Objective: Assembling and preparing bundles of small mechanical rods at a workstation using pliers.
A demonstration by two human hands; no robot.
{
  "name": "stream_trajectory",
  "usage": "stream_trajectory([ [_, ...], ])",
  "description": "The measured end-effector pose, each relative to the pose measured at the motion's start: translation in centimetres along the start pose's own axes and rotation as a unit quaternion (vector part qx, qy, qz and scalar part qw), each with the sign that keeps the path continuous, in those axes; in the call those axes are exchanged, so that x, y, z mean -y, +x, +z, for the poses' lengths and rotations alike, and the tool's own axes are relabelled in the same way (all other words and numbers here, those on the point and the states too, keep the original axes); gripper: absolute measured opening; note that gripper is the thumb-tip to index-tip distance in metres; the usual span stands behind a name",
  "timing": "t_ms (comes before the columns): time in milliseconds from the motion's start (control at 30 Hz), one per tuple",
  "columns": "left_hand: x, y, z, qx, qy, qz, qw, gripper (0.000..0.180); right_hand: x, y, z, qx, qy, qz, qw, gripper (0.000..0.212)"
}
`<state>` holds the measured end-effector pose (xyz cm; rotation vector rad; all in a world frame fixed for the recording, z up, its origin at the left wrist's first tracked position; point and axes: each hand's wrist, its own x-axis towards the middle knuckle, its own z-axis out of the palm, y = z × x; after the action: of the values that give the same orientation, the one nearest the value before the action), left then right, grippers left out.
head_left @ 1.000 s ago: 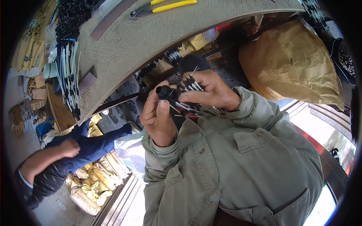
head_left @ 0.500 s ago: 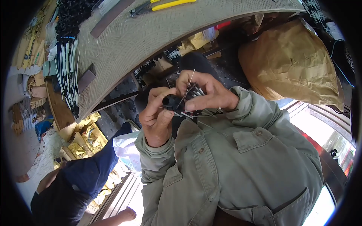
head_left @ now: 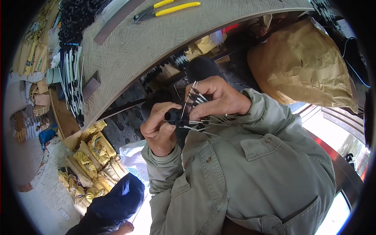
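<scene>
In front of my chest, my left hand (head_left: 158,131) pinches a short black tube-like hub (head_left: 171,115) between thumb and fingers, its round open end facing left. Thin white and black ribs (head_left: 200,98) fan out from the hub's right side, much like an umbrella frame. My right hand (head_left: 219,98) is closed on several of these ribs close to the hub, with thumb and forefinger pressed together. More white ribs stick out below the right hand, across my shirt front. The exact joint between the fingertips is too small to make out.
A curved worktable (head_left: 129,58) holds yellow-handled pliers (head_left: 178,9), a bundle of white and black rods (head_left: 72,82) and a heap of black parts (head_left: 78,21). A large brown paper sack (head_left: 303,62) stands right. Yellow-wrapped packages (head_left: 92,156) lie lower left, near another person's dark-clothed leg (head_left: 117,199).
The ribs at my right fingertips now stand more spread and visible, and the hub has shifted slightly left. The other person has moved down toward the lower edge, uncovering more yellow packages.
</scene>
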<state>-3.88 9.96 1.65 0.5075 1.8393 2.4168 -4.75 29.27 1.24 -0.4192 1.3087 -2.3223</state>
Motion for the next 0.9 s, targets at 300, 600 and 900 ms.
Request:
stream_trajectory([
  [300, -0.8, 0.9, -0.7, 0.101, 0.030, -0.009, 0.994, 0.035, 0.7, 1.0, -0.6, 0.124, -0.030, 0.014, 0.992, 0.013],
  [600, -1.3, 1.2, -1.0, 0.153, 0.049, -0.023, 0.987, 0.036, -1.9, 0.2, -0.1, 0.099, 0.079, -0.008, 0.992, 0.024],
  [900, -1.5, 1.1, -0.5, 0.145, 0.192, 0.068, 0.968, 0.026, -1.4, -0.3, -0.5, 0.130, 0.047, 0.030, 0.990, 0.020],
])
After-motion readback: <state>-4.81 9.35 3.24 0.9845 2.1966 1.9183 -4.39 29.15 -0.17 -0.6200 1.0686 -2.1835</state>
